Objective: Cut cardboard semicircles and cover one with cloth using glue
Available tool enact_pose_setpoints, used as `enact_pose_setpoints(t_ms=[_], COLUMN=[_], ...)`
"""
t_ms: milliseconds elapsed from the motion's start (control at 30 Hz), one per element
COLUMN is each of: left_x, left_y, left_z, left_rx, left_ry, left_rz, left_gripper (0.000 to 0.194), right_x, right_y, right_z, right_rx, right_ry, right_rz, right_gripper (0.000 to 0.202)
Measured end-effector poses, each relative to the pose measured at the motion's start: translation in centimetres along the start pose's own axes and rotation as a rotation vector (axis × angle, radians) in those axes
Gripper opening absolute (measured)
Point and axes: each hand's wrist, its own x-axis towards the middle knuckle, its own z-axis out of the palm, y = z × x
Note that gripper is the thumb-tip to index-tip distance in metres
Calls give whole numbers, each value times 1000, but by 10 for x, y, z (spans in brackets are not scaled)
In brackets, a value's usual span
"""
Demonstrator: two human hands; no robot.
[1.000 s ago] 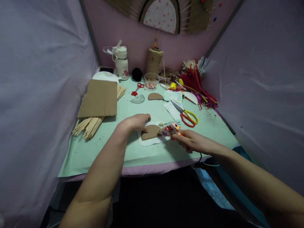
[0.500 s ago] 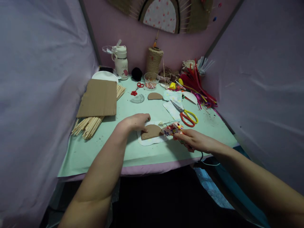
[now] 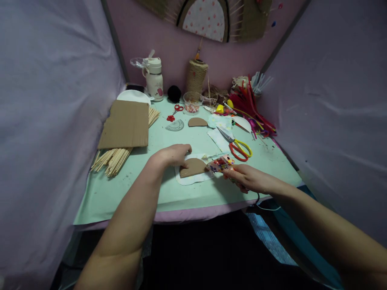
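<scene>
The right hand [image 3: 244, 177] is wrapped around a colourful glue gun [image 3: 220, 164], its tip at the right end of a brown cardboard half circle [image 3: 196, 168]. That half circle lies on a white sheet [image 3: 185, 181] on the green table [image 3: 127, 199]. The left hand [image 3: 176, 154] rests its thumb on the cardboard, fingers spread apart from it. Beyond lie scissors [image 3: 226, 136], then a protractor [image 3: 175, 126]; at the back stand a bottle [image 3: 155, 83] and a twine spool [image 3: 196, 78].

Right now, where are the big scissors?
In the head view, the big scissors lie right of centre, just beyond the right hand, partly over pale scraps.
</scene>
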Motion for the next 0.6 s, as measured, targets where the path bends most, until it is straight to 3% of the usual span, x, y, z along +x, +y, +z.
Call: enact_pose_setpoints(t_ms=[400,600], left_x=[-1,0], left_y=[1,0], left_z=[0,2], left_rx=[-7,18], left_ry=[8,40], left_rz=[0,30], left_gripper=[57,51], right_x=[-1,-24], right_y=[3,11], right_z=[-4,-17], right_rx=[-73,-170], right_ry=[-22,225], right_rz=[15,1], right_gripper=[53,48])
